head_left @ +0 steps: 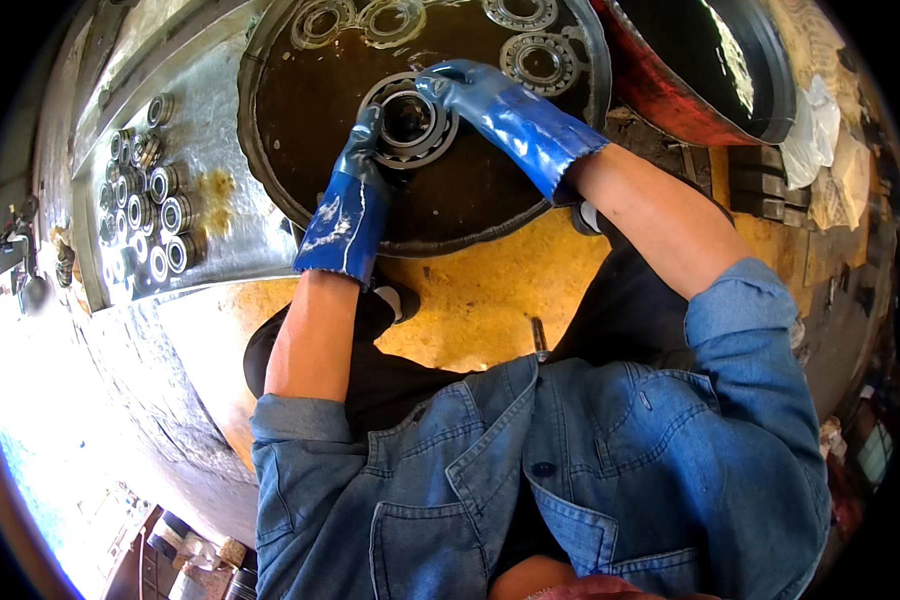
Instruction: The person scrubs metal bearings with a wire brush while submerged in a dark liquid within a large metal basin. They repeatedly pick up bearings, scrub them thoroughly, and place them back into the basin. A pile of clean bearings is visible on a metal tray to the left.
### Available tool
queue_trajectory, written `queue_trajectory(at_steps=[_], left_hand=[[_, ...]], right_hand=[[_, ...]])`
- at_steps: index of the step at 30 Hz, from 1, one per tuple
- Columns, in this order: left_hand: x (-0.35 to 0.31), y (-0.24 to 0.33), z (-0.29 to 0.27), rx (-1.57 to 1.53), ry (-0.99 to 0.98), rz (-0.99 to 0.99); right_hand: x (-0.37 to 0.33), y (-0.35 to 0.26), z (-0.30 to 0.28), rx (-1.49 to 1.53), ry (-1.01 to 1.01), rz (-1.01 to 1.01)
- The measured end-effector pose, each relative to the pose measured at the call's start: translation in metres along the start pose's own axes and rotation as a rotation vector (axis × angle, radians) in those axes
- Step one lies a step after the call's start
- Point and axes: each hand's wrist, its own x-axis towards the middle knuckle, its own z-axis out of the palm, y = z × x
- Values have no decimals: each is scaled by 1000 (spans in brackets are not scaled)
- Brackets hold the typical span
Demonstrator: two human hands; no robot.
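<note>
Both my hands wear long blue rubber gloves and hold one large metal roller bearing (433, 146) over a round, dark, oily tub (585, 85). My left hand (360, 150) grips the bearing's left edge, thumb along its face. My right hand (460, 85) curls over its upper right edge. The bearing faces up, and its rings and rollers show around a dark centre hole. More large bearings lie in the tub: one (538, 64) to the right of my right hand, another (519, 8) beyond it, and two (391, 20) at the far left.
On a metal tray (225, 150) at the left stand several small bearings (175, 215). A red drum (670, 85) with dark liquid is at the upper right, beside a clear plastic bag (812, 130). The floor under me is yellowish (470, 300).
</note>
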Motion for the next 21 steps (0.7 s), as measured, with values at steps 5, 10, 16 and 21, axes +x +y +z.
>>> queue_trajectory(at_steps=[5, 10, 16, 21], left_hand=[[-1, 32, 39, -636, -39, -54], [5, 43, 33, -772, -77, -74], [-13, 42, 48, -451, 278, -30], [-12, 33, 84, -346, 311, -117]], right_hand=[[-8, 5, -2, 454, -52, -99], [-38, -21, -13, 659, -178, -130], [-19, -10, -1, 522, -285, -137], [62, 52, -4, -84, -402, -39]])
